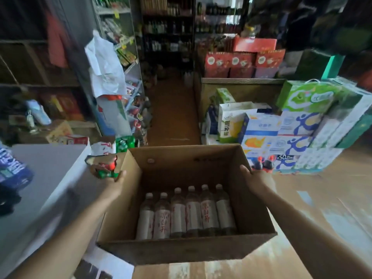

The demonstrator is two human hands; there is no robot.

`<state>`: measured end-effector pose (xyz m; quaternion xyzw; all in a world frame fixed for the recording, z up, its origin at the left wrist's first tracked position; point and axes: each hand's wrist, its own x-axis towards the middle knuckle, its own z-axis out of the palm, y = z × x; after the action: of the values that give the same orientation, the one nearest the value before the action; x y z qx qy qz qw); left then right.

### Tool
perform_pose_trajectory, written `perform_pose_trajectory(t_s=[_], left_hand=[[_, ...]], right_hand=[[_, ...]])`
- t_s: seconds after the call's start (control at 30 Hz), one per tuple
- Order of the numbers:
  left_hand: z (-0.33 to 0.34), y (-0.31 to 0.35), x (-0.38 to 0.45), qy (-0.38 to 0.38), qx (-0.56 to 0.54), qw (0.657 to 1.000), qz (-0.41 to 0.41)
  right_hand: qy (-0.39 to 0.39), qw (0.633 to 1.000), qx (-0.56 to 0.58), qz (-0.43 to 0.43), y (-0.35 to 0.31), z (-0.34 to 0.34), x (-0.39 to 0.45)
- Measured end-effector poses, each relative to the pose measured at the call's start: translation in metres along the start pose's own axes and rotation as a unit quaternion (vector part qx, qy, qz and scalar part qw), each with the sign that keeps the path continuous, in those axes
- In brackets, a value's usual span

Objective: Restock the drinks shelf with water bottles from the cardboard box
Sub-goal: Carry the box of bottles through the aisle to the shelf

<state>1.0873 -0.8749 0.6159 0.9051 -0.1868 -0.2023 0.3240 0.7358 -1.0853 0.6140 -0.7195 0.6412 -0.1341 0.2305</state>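
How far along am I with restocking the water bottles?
Early on. Nothing shows as shelved yet. Your left hand and right hand hold the sides of the open cardboard box, carried above the floor. Six water bottles lie in one row inside. All six remain to go on a shelf.

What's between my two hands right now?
In the head view, the open cardboard box sits between your left hand and right hand, one on each side wall. Inside it stands a row of six water bottles.
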Motion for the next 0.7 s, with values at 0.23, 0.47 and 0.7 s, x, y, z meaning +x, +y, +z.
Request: perform_pose_trajectory(t_s=[0.23, 0.47, 0.7], left_hand=[[0.005, 0.087, 0.167, 0.030, 0.044, 0.998, -0.014], [0.025, 0.175, 0.362, 0.018, 0.062, 0.998, -0.008], [0.037, 0.280, 0.536, 0.011, 0.108, 0.994, 0.001]], right_hand=[[0.004, 0.999, 0.016, -0.034, -0.115, 0.026, 0.177], [-0.018, 0.999, 0.035, 0.010, -0.220, 0.070, 0.347], [-0.016, 0.999, 0.040, 0.018, -0.317, 0.088, 0.517]])
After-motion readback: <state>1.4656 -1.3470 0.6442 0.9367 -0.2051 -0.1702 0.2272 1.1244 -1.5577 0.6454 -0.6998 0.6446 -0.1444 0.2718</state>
